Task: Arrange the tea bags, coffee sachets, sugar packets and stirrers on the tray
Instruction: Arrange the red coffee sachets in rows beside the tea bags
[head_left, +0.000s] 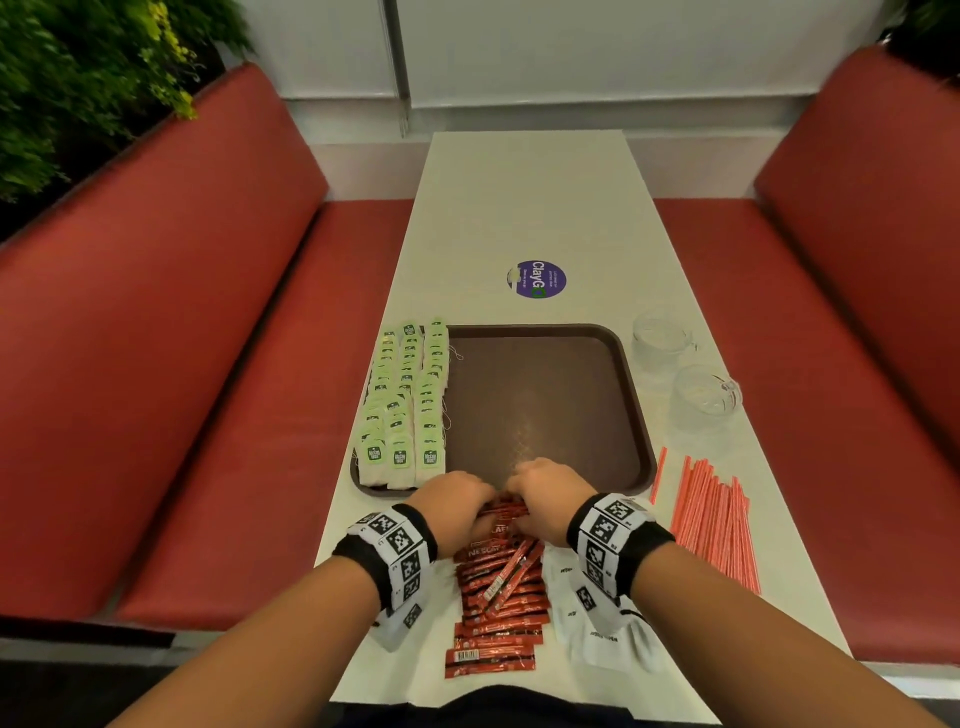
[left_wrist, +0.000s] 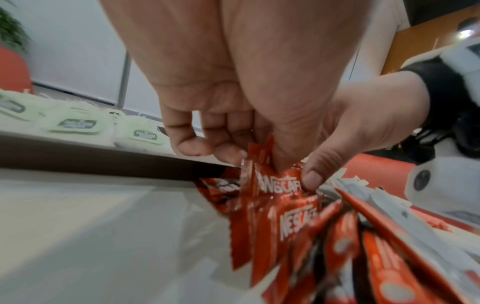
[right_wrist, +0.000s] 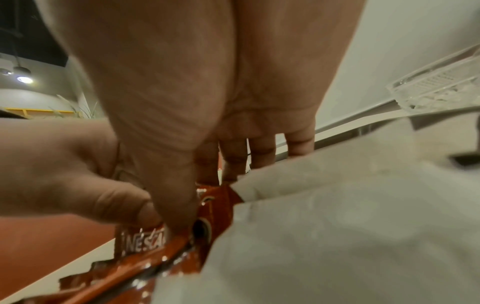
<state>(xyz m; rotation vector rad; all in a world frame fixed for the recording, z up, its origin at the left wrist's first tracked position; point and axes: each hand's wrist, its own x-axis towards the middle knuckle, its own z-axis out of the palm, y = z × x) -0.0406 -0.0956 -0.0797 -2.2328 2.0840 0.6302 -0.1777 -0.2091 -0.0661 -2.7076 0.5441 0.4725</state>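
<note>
A brown tray (head_left: 540, 395) lies mid-table with rows of green-labelled tea bags (head_left: 405, 410) along its left side. Just before its near edge lies a pile of red coffee sachets (head_left: 498, 597). My left hand (head_left: 457, 501) and right hand (head_left: 545, 493) meet over the far end of that pile, fingers curled round a bunch of sachets (left_wrist: 275, 185). In the right wrist view my thumb pinches a red sachet (right_wrist: 145, 238). White sugar packets (head_left: 602, 639) lie under my right wrist, and orange stirrers (head_left: 711, 519) fan out at the right.
Two clear glass mugs (head_left: 660, 338) (head_left: 706, 395) stand right of the tray. A round purple sticker (head_left: 537, 279) is on the table beyond it. Red bench seats (head_left: 208, 364) flank the narrow table, with plants at the far left.
</note>
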